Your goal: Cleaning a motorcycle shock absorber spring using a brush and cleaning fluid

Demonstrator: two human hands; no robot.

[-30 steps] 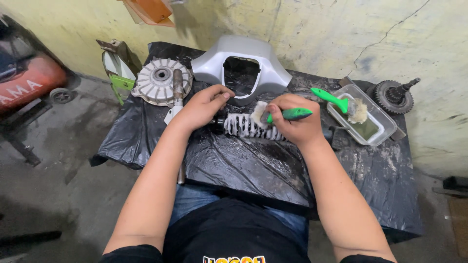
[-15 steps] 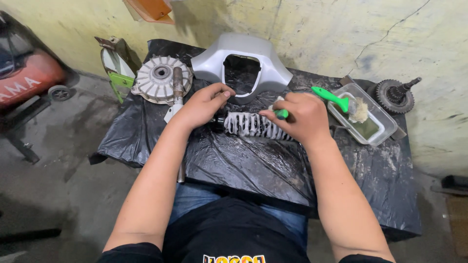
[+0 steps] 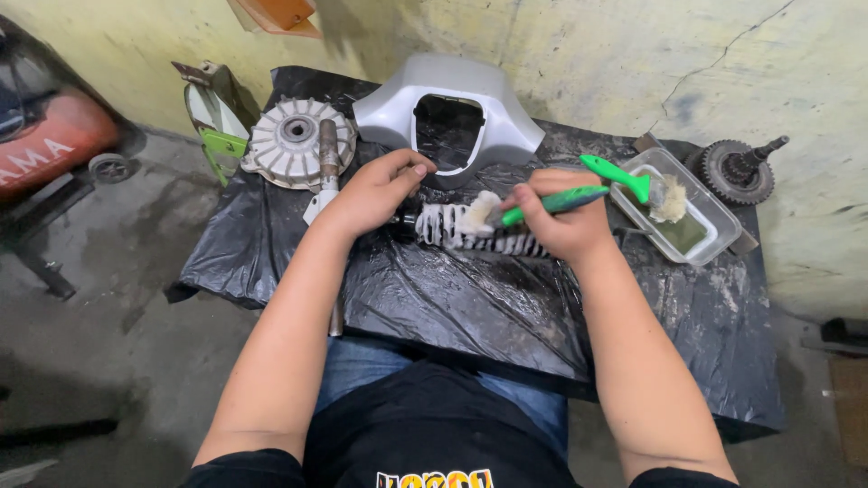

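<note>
Now, from the head view, my right hand (image 3: 565,226) has drawn the green-handled brush (image 3: 533,206) back over the coil spring (image 3: 475,230), its fingers closed round the handle, bristles on the coils. My left hand (image 3: 375,190) pinches the spring's end on crinkled black plastic sheet (image 3: 434,307); a second brush (image 3: 628,178) rests in the clear tray (image 3: 714,212).

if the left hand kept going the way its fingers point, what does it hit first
The left hand points up and right across the table, so it would probably first meet the grey cover just past its fingertips; whether they already touch it is unclear.
</note>
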